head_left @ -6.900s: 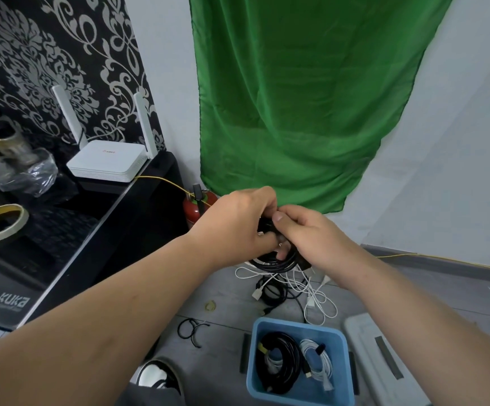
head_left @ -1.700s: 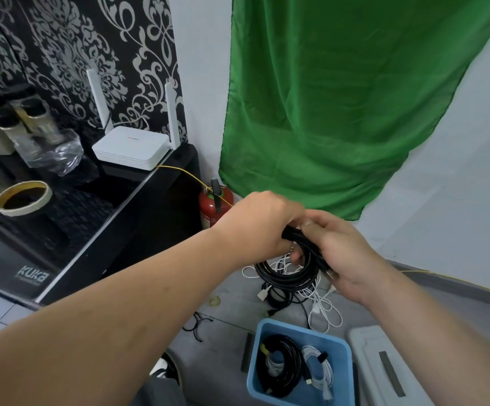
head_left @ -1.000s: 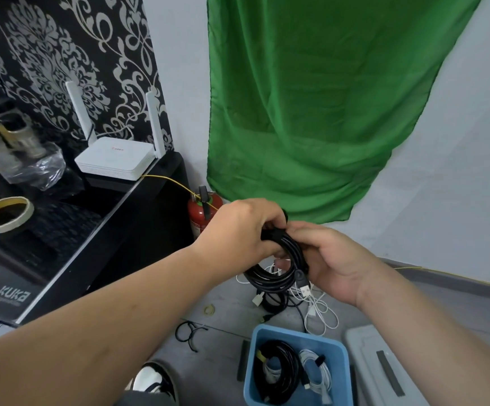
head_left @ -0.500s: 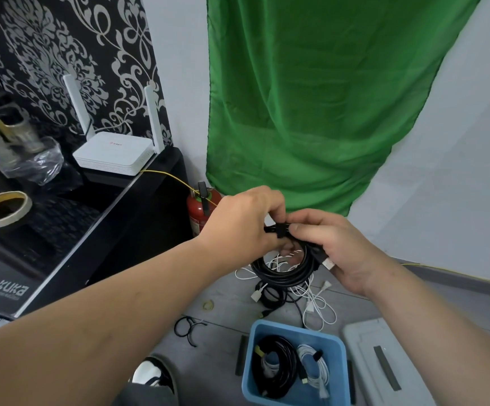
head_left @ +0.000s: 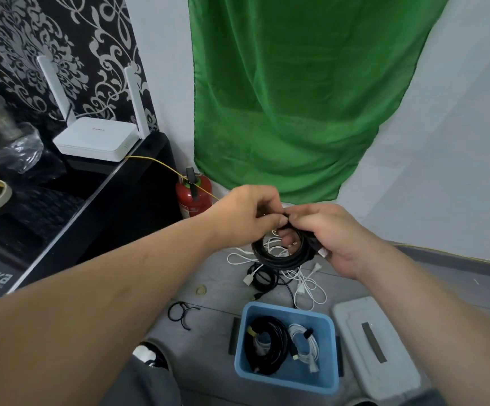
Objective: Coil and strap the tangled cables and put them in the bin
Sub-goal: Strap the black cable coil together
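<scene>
Black cable coil (head_left: 279, 259) pinched by left hand (head_left: 246, 212), gripped by right hand (head_left: 328, 232), above blue bin (head_left: 330, 364)

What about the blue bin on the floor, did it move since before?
No. The blue bin still sits just left of the grey lid, exactly as before; only the head camera's view has shifted.

blue bin (head_left: 330, 353) open-topped, loose cables (head_left: 302, 284) beyond, lid (head_left: 384, 376) beside
</scene>
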A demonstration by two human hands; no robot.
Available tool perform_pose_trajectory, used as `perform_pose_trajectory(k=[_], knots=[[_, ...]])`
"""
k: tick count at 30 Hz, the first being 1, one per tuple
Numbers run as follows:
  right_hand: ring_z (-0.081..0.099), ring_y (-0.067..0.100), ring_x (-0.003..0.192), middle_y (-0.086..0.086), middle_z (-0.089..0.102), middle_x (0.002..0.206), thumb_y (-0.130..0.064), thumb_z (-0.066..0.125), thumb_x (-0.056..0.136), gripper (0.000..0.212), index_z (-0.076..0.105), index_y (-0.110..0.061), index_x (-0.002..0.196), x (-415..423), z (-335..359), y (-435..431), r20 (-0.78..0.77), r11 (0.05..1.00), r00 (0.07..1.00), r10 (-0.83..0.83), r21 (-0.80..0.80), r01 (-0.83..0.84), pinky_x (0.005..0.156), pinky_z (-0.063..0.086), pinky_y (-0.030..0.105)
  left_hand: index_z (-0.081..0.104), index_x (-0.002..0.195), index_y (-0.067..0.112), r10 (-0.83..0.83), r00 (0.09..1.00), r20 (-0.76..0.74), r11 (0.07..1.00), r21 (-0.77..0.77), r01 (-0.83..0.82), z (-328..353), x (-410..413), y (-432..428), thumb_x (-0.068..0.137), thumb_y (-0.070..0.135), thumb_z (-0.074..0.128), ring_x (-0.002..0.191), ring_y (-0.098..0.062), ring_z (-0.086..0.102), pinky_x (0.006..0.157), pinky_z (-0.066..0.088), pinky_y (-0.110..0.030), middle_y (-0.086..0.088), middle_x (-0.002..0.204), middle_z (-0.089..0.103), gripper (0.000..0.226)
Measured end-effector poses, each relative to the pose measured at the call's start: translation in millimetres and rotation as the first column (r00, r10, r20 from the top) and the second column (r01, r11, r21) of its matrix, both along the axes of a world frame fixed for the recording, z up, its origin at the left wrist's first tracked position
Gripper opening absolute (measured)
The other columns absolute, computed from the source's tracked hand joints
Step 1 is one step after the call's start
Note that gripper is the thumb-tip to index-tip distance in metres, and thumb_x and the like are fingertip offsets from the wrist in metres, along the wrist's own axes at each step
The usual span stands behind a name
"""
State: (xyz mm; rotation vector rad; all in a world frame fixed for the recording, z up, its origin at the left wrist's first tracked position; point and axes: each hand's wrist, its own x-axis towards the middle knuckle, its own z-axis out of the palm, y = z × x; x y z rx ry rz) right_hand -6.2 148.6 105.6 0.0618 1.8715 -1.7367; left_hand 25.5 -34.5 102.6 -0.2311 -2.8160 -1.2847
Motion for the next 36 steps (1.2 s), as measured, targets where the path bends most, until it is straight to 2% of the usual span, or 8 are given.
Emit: perform_pose_trajectory(k=[4,7,11,14,18,25,30,36], knots=[[0.072,0.024,0.071,0.019,0.076,0.087,-0.004,0.056,0.102,0.021,0.062,-0.006,0.122,3.7,1.5,20.4,-0.005,0.999,0.999,-0.040,-0.019,0.040,0.080,0.061,0.048,0.063,0.086,0.014,-0.081,0.997,0.008,0.996,0.049,0.081,1.8,-7.1,21.7,0.087,0.017,0.079,0.082,-0.033,0.069,0.076,0.057,-0.048,-0.011,0.085,0.074,0.017],[0.073,0.024,0.075,0.016,0.076,0.085,-0.008,0.054,0.104,0.022,0.061,-0.011,0.124,10.4,-2.0,41.2,0.004,0.998,0.999,-0.054,0.040,0.054,0.093,0.056,0.056,0.057,0.083,0.022,-0.130,0.991,0.021,0.991,-0.015,0.130,-1.7,-9.0,44.7,0.088,0.018,0.077,0.079,-0.026,0.067,0.072,0.056,-0.038,-0.005,0.082,0.071,0.021],[0.072,0.026,0.081,0.015,0.076,0.087,-0.012,0.053,0.103,0.015,0.066,-0.012,0.110,22.2,-22.2,60.2,-0.008,0.980,1.000,0.003,0.200,-0.001,0.085,0.056,0.049,0.055,0.084,0.023,-0.173,0.983,0.066,0.974,-0.140,0.181,-19.4,-5.7,71.4,0.086,0.021,0.073,0.073,-0.017,0.056,0.064,0.042,-0.029,0.008,0.076,0.060,0.018],[0.069,0.024,0.083,0.011,0.074,0.089,-0.027,0.058,0.099,0.021,0.071,-0.011,0.103,22.2,-45.0,71.9,-0.001,0.930,0.998,0.062,0.363,-0.057,0.083,0.061,0.048,0.058,0.089,0.019,-0.153,0.979,0.135,0.969,-0.176,0.176,-45.6,-9.0,81.8,0.087,0.020,0.070,0.080,-0.020,0.057,0.068,0.043,-0.030,0.004,0.082,0.062,0.013],[0.063,0.028,0.083,0.014,0.070,0.095,-0.039,0.054,0.100,0.036,0.068,-0.006,0.102,6.5,-80.7,80.6,-0.051,0.797,0.994,0.099,0.603,-0.048,0.070,0.054,0.036,0.054,0.089,0.021,0.055,0.963,0.266,0.975,-0.224,0.006,-90.9,-20.8,77.1,0.091,0.023,0.069,0.089,-0.026,0.060,0.070,0.040,-0.028,-0.001,0.090,0.063,0.015],[0.050,0.023,0.070,0.012,0.055,0.078,-0.024,0.051,0.097,0.023,0.065,-0.010,0.085,-28.0,-162.0,64.3,0.005,0.791,0.997,0.074,0.609,-0.062,0.062,0.043,0.034,0.063,0.106,0.012,0.447,0.774,0.448,0.894,-0.194,-0.404,-197.6,-43.3,75.8,0.093,0.020,0.067,0.105,-0.034,0.064,0.092,0.054,-0.038,-0.014,0.111,0.069,0.016],[0.062,0.027,0.075,0.017,0.069,0.089,-0.024,0.053,0.100,0.024,0.069,-0.007,0.099,-38.0,-220.6,58.3,0.139,0.786,0.989,0.041,0.607,-0.117,0.060,0.050,0.030,0.055,0.097,0.017,0.475,0.719,0.508,0.872,-0.160,-0.463,-255.7,-59.4,83.0,0.091,0.023,0.070,0.104,-0.032,0.064,0.092,0.052,-0.035,-0.011,0.108,0.069,0.017],[0.072,0.032,0.090,0.018,0.074,0.098,-0.024,0.051,0.100,0.022,0.068,-0.009,0.101,-55.6,-263.8,60.9,0.187,0.788,0.982,-0.040,0.610,-0.084,0.070,0.059,0.037,0.058,0.095,0.017,0.454,0.696,0.556,0.857,-0.059,-0.512,-307.2,-74.9,101.0,0.091,0.024,0.067,0.095,-0.027,0.064,0.087,0.053,-0.034,-0.006,0.099,0.068,0.012]])
